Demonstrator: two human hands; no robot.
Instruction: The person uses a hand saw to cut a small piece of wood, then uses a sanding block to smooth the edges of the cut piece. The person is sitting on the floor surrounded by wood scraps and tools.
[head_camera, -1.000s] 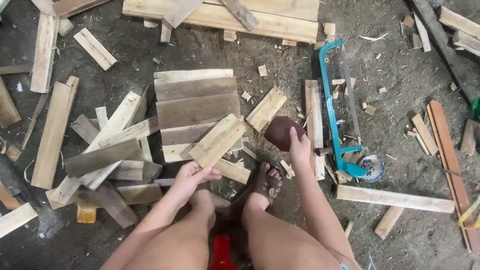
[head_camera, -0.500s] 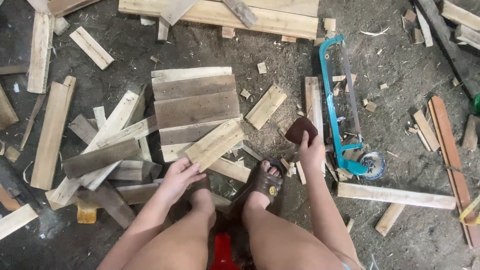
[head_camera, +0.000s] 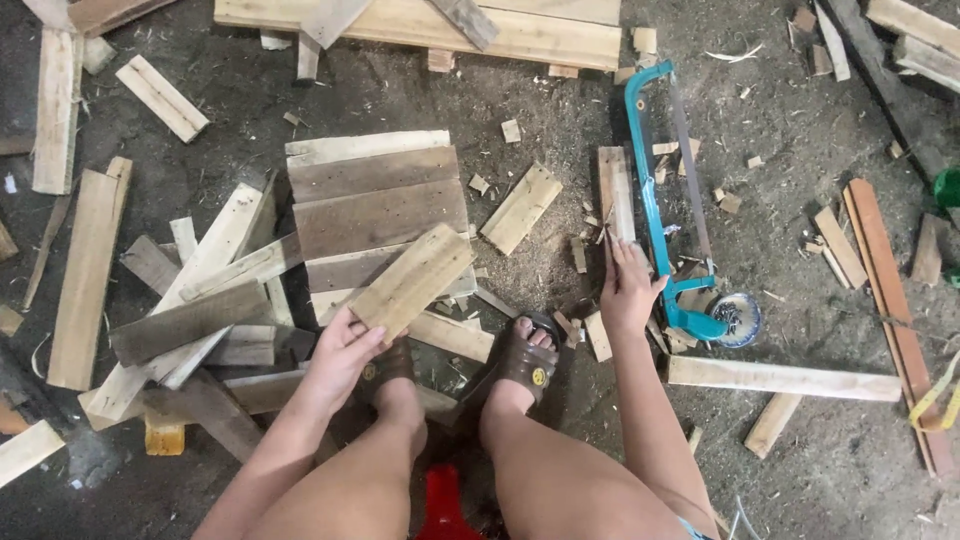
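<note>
Left hand: we see the left hand (head_camera: 342, 352) closed on the near end of a short wooden board (head_camera: 413, 281), thumb on top and fingers under its edge.
Board in hand: the short wooden board lies slanted, its far end resting over the lower corner of the panel of joined planks (head_camera: 375, 205); half a second ago it lay in the same place, with the hand just short of its end.
Right hand: the right hand (head_camera: 628, 290) is open, fingers stretched forward, fingertips touching the near end of a narrow upright slat (head_camera: 616, 193) on the ground.
Change at the right hand: earlier we saw it carrying a dark brown block; now that block is out of sight and the palm holds nothing.
Feet: brown sandals (head_camera: 528, 362) sit between the two hands, and a red object (head_camera: 438, 500) shows between the legs.
Just right: a teal-framed hacksaw (head_camera: 650, 200) lies just beside the right hand, its handle near a small round tin of nails (head_camera: 738, 318).
Further out: loose planks (head_camera: 190, 290) are heaped to the left, a long pale batten (head_camera: 785, 379) lies to the right, and sawdust and offcuts cover the dirt floor (head_camera: 800, 150).
</note>
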